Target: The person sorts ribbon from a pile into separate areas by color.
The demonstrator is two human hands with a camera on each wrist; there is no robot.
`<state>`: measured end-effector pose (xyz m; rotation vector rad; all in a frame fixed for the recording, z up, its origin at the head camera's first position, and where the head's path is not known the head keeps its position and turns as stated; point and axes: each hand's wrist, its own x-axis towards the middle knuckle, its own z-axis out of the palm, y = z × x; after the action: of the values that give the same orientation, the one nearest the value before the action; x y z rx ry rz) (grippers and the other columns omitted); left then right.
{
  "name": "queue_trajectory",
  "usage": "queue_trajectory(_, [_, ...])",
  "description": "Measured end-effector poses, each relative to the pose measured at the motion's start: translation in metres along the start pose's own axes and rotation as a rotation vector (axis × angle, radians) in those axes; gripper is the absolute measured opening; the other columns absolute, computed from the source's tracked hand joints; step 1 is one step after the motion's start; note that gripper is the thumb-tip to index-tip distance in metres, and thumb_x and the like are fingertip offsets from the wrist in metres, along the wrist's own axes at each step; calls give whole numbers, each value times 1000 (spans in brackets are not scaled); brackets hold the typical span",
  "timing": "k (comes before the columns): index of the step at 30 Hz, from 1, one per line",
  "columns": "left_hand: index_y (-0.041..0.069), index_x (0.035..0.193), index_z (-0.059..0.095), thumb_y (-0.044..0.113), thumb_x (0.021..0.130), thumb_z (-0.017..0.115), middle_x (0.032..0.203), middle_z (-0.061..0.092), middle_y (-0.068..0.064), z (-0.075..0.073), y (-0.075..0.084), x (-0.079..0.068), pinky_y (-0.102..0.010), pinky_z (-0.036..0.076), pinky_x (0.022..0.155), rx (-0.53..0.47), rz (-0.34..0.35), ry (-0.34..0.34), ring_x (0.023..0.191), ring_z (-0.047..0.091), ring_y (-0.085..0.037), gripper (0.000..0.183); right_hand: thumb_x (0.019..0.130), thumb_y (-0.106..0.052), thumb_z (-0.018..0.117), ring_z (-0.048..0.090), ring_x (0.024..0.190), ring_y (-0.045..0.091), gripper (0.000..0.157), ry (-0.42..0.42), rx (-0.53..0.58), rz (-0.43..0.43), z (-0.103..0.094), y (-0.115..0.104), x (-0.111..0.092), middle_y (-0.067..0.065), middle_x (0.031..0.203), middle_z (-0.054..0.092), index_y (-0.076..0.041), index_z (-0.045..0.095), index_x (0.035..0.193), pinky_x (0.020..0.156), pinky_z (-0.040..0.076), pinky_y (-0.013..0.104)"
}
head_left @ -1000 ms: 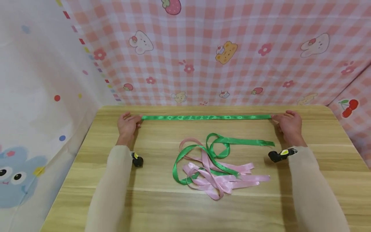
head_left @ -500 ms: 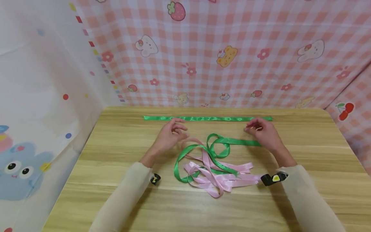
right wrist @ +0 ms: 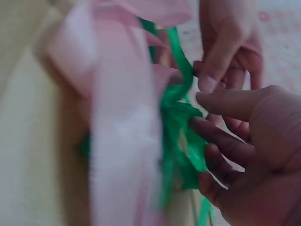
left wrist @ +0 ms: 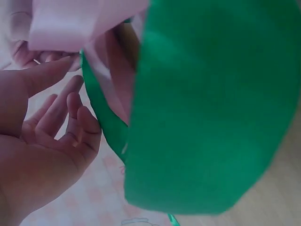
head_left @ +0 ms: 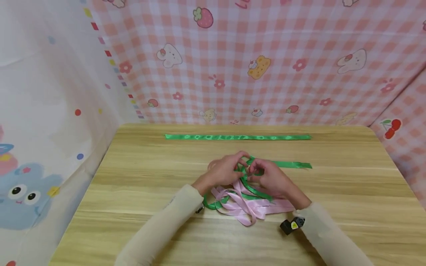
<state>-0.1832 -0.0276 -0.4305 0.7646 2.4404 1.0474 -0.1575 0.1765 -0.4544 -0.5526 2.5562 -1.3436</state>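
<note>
Both bare hands meet over a loose tangle of green ribbon (head_left: 257, 192) and pink ribbon (head_left: 246, 210) in the middle of the table. My left hand (head_left: 227, 169) touches the edge of a green loop, its thumb and fingers bent but apart in the left wrist view. Opposite it, my right hand (head_left: 267, 177) has its fingertips against the green ribbon (right wrist: 181, 127), with a gap between thumb and fingers in the right wrist view. Broad green ribbon (left wrist: 207, 108) hides much of the left wrist view. A straight green ribbon (head_left: 237, 137) lies flat near the back edge.
The wooden table (head_left: 133, 184) ends at a pink checked curtain (head_left: 213, 48) behind and a white printed sheet (head_left: 43, 92) at left. One green ribbon end (head_left: 294, 164) reaches out to the right of the pile. Both sleeved wrists carry small black cameras.
Both hands have let go of the straight green ribbon's ends, come inward and toward the front, and reached the tangled ribbons. The straight ribbon stays flat at the back.
</note>
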Motion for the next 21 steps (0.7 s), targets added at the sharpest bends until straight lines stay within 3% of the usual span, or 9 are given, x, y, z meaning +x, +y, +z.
queue_trajectory(6, [17,141,47,1,94,61,112,70,-3,4,-4,2,-26,48,81,156,31,-26,108,59,-20,51,75,3,77,50,78,17,26,10,-104,-88,10,4,-4,-2,79,56,-11,55,79,72,42,30])
queue_trajectory(10, [17,138,51,-1,91,63,101,69,3,2,-5,-2,-28,47,86,162,25,-26,104,58,-16,52,79,2,74,48,76,16,26,15,-99,-57,9,0,-8,-2,78,54,-12,53,79,69,39,30])
queue_trajectory(15, [20,134,55,8,92,66,93,68,10,-6,4,-12,-33,44,87,59,26,-28,89,60,-7,45,87,1,68,57,84,20,23,9,62,-36,-7,-13,-14,4,87,60,-10,49,84,75,45,34])
queue_trajectory(21, [18,126,58,12,95,66,94,69,-1,-24,18,-25,-33,49,86,-254,118,-12,91,63,-14,33,92,7,61,61,87,19,16,-43,301,-165,-36,-32,-19,12,92,58,1,47,92,78,53,29])
